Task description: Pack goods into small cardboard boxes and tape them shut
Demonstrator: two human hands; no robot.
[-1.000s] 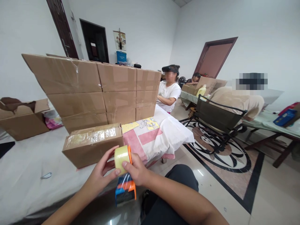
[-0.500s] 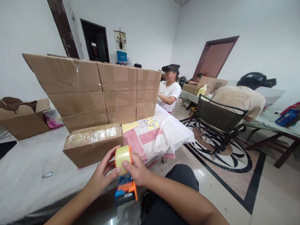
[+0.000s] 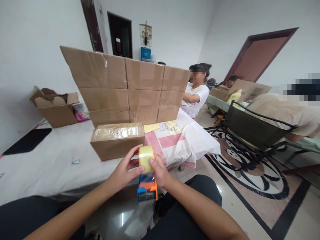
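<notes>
Both my hands hold an orange and blue tape dispenser (image 3: 147, 186) with a yellowish roll of clear tape (image 3: 146, 157) on top, just above my lap. My left hand (image 3: 123, 170) grips the roll's left side with its fingers curled. My right hand (image 3: 160, 172) is closed on the right side, thumb pressed on the roll's face. A strip of clear tape hangs below the dispenser. Just beyond my hands, a small taped cardboard box (image 3: 117, 140) lies on the white-covered table (image 3: 50, 163).
A wall of stacked cardboard boxes (image 3: 130, 90) stands behind the small box. An open box (image 3: 56, 108) sits far left. A person in a white shirt (image 3: 196, 96) sits at the table's far end. A folding chair (image 3: 252, 128) and other people at a table are right.
My head has turned, so everything sits further right and a little lower in view. My hands keep the same grip on the tape dispenser.
</notes>
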